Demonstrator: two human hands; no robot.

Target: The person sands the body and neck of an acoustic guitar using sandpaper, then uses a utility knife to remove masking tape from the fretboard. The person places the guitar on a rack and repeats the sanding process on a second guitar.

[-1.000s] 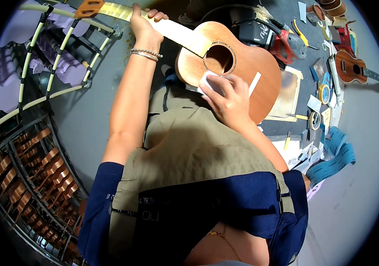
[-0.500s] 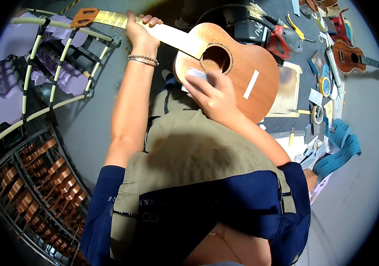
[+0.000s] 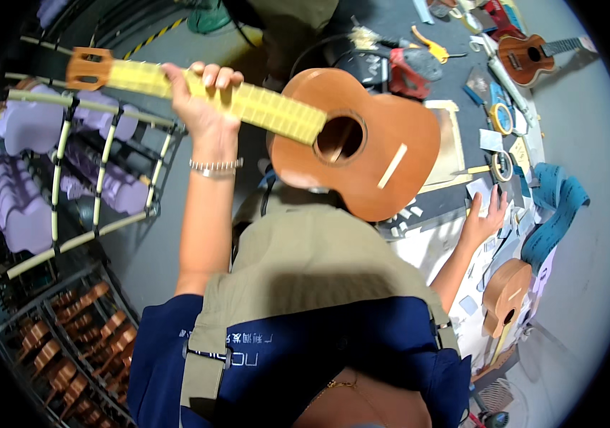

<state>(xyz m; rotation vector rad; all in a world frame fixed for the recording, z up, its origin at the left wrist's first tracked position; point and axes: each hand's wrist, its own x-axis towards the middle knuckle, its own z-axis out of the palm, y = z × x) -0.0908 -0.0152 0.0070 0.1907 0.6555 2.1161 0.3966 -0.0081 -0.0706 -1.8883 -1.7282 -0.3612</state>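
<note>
A brown wooden ukulele without strings (image 3: pixel 390 121) leans across from upper left to right in front of me. Yellow tape (image 3: pixel 276 114) covers its fingerboard, and a pale bridge strip (image 3: pixel 392 165) shows on its top. My left hand (image 3: pixel 205 96) is wrapped round the taped neck, between the slotted headstock (image 3: pixel 91 68) and the body. Over the right side of the bench, my right hand (image 3: pixel 485 217) has its fingers apart with nothing visible in them. Small sheets of grey and white abrasive paper (image 3: pixel 508 227) lie close to its fingertips.
The dark bench (image 3: pixel 455 43) carries tape rolls (image 3: pixel 502 167), a red-and-black power tool (image 3: pixel 410 71) and a small ukulele (image 3: pixel 526 58). A blue abrasive strip (image 3: pixel 555 214) and another ukulele body (image 3: pixel 506 296) are at right. Racks of lilac (image 3: pixel 30 185) and brown bodies (image 3: pixel 69 357) stand at left.
My right hand has left the ukulele's body and moved right over the bench; the small white sheet no longer shows in it. The ukulele has tilted and shifted slightly left and down.
</note>
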